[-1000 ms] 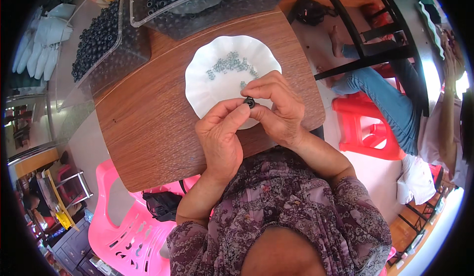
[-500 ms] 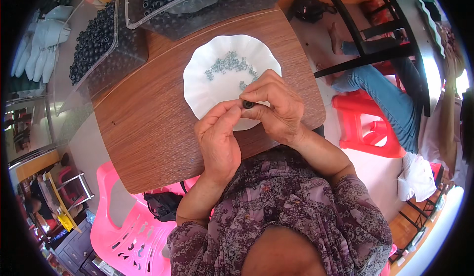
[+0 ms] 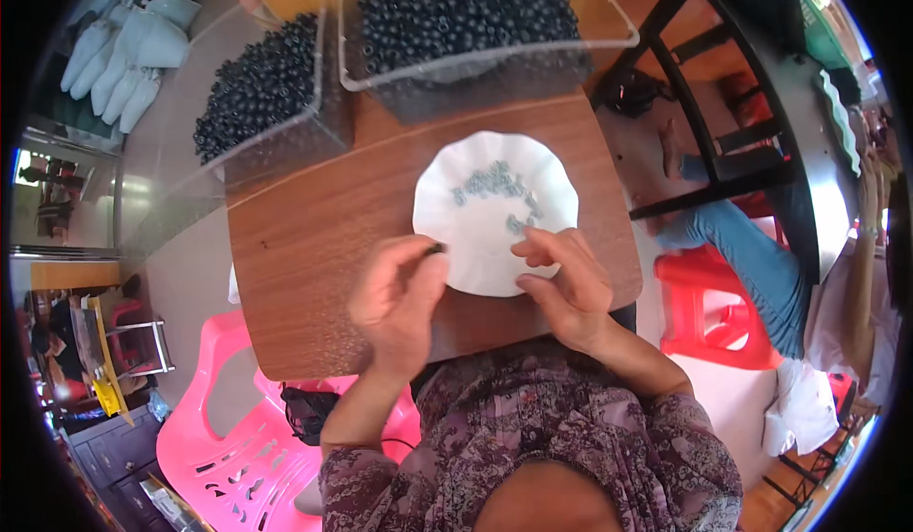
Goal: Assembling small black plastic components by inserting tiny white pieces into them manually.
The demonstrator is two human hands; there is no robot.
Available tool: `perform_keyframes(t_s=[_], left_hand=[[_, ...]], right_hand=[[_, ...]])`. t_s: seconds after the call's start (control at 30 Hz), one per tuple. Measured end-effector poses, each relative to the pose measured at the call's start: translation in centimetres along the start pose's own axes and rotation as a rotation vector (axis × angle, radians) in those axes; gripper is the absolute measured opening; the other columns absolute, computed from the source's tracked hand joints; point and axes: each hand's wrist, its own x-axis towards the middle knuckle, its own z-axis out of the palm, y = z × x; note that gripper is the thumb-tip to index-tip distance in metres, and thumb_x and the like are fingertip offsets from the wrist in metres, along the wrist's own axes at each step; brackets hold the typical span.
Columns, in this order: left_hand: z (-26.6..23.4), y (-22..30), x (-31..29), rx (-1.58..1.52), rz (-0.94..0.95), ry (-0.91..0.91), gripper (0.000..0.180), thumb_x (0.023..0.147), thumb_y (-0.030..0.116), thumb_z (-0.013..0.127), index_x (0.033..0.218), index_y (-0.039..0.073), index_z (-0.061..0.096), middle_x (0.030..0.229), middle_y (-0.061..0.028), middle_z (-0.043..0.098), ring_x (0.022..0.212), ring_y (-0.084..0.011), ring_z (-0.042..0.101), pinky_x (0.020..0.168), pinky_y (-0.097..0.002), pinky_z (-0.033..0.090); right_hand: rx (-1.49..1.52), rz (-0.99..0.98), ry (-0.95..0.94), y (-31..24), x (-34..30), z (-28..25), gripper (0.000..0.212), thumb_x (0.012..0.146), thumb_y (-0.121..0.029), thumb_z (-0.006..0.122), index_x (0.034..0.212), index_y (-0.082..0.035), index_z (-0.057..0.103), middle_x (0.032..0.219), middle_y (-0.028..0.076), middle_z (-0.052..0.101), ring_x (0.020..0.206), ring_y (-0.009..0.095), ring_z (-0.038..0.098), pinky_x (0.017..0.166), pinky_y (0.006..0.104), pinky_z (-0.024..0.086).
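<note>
Brown tabletop (image 3: 304,256), clear bins (image 3: 428,99) beyond white plate (image 3: 480,261), pink chair (image 3: 190,437) nearby

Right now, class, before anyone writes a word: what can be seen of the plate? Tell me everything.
The plate is white, round and shallow, with a wavy rim; it looks glossy, perhaps ceramic or plastic. It lies face up on the brown table. Small, clear, greenish pieces lie in an arc across its far part, with a clump toward the right; its near part is bare. The right grip and left grip overlap its near edge in view; whether they touch it is unclear.
</note>
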Motion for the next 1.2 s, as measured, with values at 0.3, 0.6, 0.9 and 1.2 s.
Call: perform_keyframes(t_s=[0.3,0.6,0.9,1.2], left_hand=[[-7.2,3.6,14.2,0.566,0.449,0.335,0.015,0.08,0.01,0.066,0.089,-0.002,0.061,0.081,-0.005,0.059,0.077,-0.0131,0.054,0.073,-0.0256,0.044],[-8.6,0.4,17.4,1.105,0.669,0.396,0.025,0.073,0.002,0.064,0.097,0.0,0.061,0.092,-0.0131,0.061,0.083,-0.0293,0.058,0.074,-0.0384,0.046],[-1.2,-2.7,5.8,0.723,0.567,-0.209,0.022,0.069,-0.003,0.064,0.091,0.003,0.064,0.085,-0.0099,0.062,0.077,-0.0263,0.058,0.068,-0.0351,0.046],[2.0,-6.2,7.0,1.043,0.786,-0.489,0.004,0.067,0.006,0.056,0.07,0.005,0.055,0.07,-0.0079,0.05,0.071,-0.0229,0.05,0.065,-0.035,0.038]], right_hand=[[0.108,0.178,0.038,1.7,-0.7,-2.1,0.026,0.08,0.011,0.056,0.105,0.003,0.058,0.09,0.01,0.061,0.082,0.015,0.059,0.072,0.0225,0.045],[-0.312,-0.123,0.066,0.5,3.7,-3.2,0.017,0.072,0.008,0.065,0.088,0.004,0.062,0.074,0.01,0.062,0.065,0.02,0.057,0.058,0.0278,0.043],[-0.323,-0.078,-0.135,3.3,5.7,-0.8,0.02,0.066,0.006,0.067,0.084,-0.001,0.064,0.078,0.01,0.061,0.074,0.027,0.057,0.065,0.0339,0.045],[-0.268,-0.072,-0.125,2.7,5.5,0.2,0.019,0.063,0.005,0.068,0.08,-0.003,0.063,0.069,0.009,0.056,0.068,0.028,0.052,0.06,0.0371,0.043]])
